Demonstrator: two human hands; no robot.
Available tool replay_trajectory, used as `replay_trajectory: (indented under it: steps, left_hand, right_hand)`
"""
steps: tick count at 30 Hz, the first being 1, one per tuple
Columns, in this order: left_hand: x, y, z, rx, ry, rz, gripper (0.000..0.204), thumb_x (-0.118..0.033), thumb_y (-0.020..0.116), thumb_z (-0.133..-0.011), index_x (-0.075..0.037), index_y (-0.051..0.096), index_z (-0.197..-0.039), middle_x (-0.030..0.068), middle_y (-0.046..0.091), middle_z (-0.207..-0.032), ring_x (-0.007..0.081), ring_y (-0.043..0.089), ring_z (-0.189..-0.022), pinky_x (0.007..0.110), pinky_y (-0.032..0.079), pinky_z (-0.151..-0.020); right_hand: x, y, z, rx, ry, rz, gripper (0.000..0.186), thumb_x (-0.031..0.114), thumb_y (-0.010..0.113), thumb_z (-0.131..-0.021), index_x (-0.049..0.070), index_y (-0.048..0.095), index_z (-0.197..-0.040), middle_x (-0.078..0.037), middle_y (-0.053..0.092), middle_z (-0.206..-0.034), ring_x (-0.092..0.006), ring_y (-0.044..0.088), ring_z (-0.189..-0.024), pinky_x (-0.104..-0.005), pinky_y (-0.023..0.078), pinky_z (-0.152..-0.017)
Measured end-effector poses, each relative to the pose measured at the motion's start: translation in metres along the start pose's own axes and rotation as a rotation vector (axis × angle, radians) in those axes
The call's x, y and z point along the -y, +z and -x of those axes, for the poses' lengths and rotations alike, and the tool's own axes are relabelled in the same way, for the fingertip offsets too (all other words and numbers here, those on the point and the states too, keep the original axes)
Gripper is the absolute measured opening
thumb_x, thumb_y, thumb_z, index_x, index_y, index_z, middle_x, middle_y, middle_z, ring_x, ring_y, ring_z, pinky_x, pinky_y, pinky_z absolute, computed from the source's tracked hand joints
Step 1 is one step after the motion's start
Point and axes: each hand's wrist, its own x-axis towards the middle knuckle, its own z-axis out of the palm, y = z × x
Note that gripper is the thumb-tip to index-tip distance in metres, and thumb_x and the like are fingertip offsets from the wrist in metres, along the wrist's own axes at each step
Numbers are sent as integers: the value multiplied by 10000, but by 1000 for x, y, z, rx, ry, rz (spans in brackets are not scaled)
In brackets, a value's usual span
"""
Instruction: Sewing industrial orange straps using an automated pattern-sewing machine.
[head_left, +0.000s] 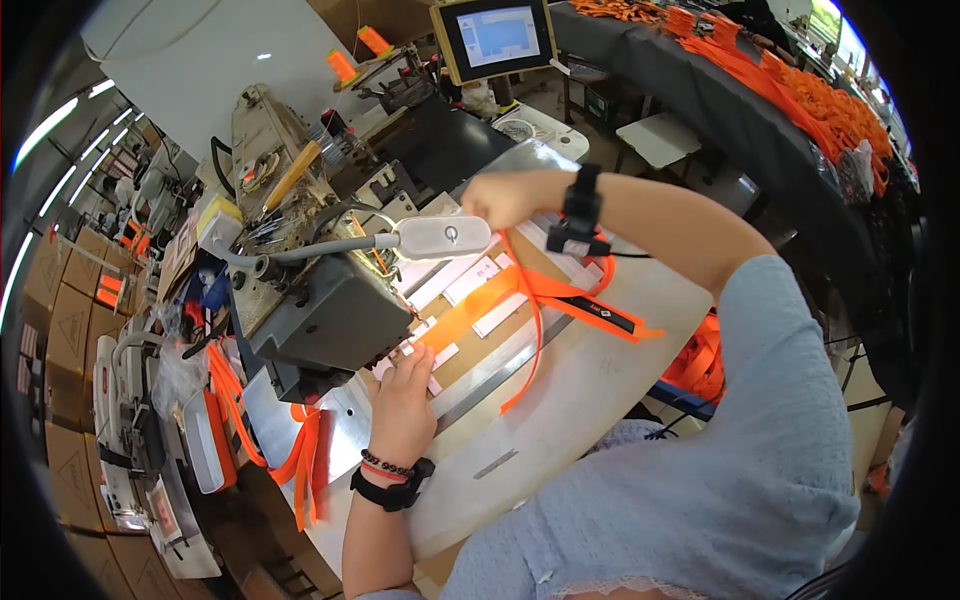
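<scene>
A wide orange webbing strap (470, 313) lies slantwise over a jig of white strips (499, 316) on a brown board, beside the sewing machine head (325, 325). My left hand (402, 405) has its fingers together, their tips pressing the strap's near end by the machine. Farther back, my right hand (508, 198) is closed, partly behind the white lamp (445, 237); what its fingers hold is hidden. From just below it a narrow orange strip (537, 335) loops down across the wide strap. A black label (607, 312) shows on the strap's right-hand part.
More orange straps (300, 450) hang at the table's left edge. A screen (497, 37) and orange thread spools (374, 42) stand at the back. Orange webbing is heaped on a dark-covered table (660, 60) at far right. Below the work table's right side sits a bin of orange material (700, 365).
</scene>
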Motion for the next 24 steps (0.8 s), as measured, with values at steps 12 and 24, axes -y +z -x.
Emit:
replay_trajectory:
  steps: [12,24]
  left_hand:
    - [0,5,2,-37,-10,-9,531,26,556,-806,-37,584,-1332,98,601,-1356,280,589,-1132,435,413,-979]
    - [-2,6,4,-60,-46,31,547,70,533,-792,-21,596,-1328,98,611,-1357,289,596,-1068,429,425,-979]
  right_hand:
    - [104,42,73,261,-419,7,352,242,825,-777,122,721,-1091,-37,657,-1032,-254,603,-1035,-380,474,-920]
    - [141,54,112,510,-553,88,651,374,891,-663,144,643,-1219,-55,579,-1239,-254,524,-1196,-430,356,-1034]
